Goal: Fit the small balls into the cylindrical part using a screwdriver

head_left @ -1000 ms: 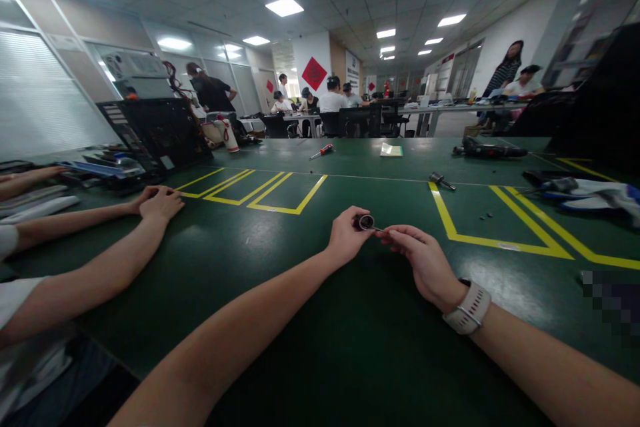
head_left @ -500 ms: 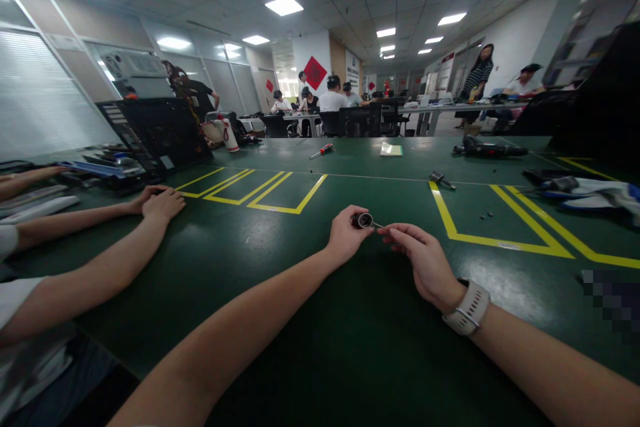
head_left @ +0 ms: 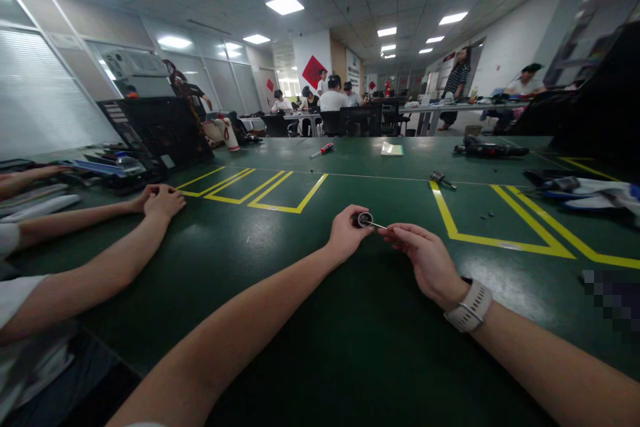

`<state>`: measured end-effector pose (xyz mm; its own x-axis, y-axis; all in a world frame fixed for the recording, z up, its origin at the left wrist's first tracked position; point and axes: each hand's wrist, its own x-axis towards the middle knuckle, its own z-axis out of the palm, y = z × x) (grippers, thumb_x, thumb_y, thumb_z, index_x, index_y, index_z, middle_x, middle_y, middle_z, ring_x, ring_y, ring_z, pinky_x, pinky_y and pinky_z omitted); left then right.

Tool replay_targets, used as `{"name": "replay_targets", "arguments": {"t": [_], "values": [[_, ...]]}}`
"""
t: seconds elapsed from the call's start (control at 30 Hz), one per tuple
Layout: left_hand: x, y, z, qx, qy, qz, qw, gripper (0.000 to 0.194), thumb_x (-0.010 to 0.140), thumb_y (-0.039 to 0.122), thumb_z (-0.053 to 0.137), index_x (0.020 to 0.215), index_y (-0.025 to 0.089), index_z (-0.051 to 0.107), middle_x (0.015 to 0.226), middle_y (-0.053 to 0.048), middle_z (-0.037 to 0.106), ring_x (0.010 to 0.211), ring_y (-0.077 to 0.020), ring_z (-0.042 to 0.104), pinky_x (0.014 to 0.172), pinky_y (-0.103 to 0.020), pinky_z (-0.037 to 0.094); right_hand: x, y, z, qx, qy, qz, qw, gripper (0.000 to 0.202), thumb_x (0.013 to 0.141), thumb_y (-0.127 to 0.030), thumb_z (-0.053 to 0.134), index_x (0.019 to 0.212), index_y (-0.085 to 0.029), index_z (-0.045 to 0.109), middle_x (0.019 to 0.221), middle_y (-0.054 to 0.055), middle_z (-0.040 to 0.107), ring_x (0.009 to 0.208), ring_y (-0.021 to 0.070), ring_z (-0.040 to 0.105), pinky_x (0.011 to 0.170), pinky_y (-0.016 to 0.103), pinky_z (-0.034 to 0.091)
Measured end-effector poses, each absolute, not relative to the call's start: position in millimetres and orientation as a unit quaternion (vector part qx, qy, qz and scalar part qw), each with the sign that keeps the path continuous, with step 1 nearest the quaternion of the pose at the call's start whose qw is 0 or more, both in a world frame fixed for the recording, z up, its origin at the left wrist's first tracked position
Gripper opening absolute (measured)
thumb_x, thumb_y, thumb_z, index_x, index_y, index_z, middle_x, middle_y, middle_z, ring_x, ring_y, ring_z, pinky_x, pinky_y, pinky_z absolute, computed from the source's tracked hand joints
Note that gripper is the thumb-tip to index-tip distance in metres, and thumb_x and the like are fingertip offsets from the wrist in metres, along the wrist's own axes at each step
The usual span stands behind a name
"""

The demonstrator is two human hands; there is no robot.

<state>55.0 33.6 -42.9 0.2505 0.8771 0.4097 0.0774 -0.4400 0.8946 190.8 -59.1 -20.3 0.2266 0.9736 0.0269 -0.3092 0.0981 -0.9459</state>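
Observation:
Above the green table, my left hand (head_left: 346, 235) is closed around a small dark cylindrical part (head_left: 364, 219), whose round open end with a metallic ring faces me. My right hand (head_left: 417, 253), with a pale watch strap on the wrist, pinches a thin metal rod (head_left: 379, 225). The rod's far tip reaches the open end of the cylinder; how deep it goes I cannot tell. Beyond my right hand, a small metal part with a shaft (head_left: 443, 180) lies by the yellow tape. A few tiny dark pieces (head_left: 487, 215) rest inside the taped area.
A red-handled screwdriver (head_left: 322, 151), a notepad (head_left: 392, 149) and a black power tool (head_left: 489, 148) lie along the far side of the green table (head_left: 280, 267). Gloves (head_left: 590, 192) are at the right. A co-worker's hands (head_left: 163, 201) rest at the left.
The rod and cylinder stay almost in place, with the rod's tip now a little further into the cylinder's mouth. In the background, a standing person has moved left.

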Motion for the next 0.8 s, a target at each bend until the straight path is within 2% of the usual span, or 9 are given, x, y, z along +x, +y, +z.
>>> {"name": "replay_targets", "arguments": {"t": [0.27, 0.5, 0.8], "values": [[51, 42, -50, 0.713, 0.394, 0.487, 0.315, 0.038, 0.059, 0.002, 0.067, 0.093, 0.015, 0.060, 0.087, -0.002, 0.062, 0.083, -0.0160, 0.060, 0.079, -0.033, 0.048, 192, -58, -23, -0.457, -0.378, 0.474, 0.651, 0.011, 0.068, -0.029, 0.065, 0.072, -0.020, 0.068, 0.080, 0.006, 0.071, 0.080, 0.0205, 0.060, 0.074, 0.035, 0.042], [50, 45, -53, 0.758, 0.395, 0.451, 0.259, 0.036, 0.059, -0.002, 0.063, 0.091, 0.015, 0.061, 0.089, -0.003, 0.062, 0.086, -0.0174, 0.059, 0.082, -0.035, 0.047, 190, -57, -25, -0.487, -0.438, 0.445, 0.611, 0.017, 0.070, -0.032, 0.065, 0.080, -0.018, 0.070, 0.088, 0.007, 0.070, 0.087, 0.0221, 0.060, 0.077, 0.037, 0.041], [45, 46, -48, 0.782, 0.415, 0.413, 0.212, 0.035, 0.063, 0.002, 0.065, 0.094, 0.016, 0.062, 0.091, -0.004, 0.062, 0.086, -0.0171, 0.059, 0.082, -0.035, 0.048, 190, -59, -23, -0.509, -0.470, 0.416, 0.589, 0.016, 0.072, -0.029, 0.062, 0.078, -0.017, 0.069, 0.082, 0.007, 0.070, 0.083, 0.0214, 0.060, 0.077, 0.037, 0.042]]}}
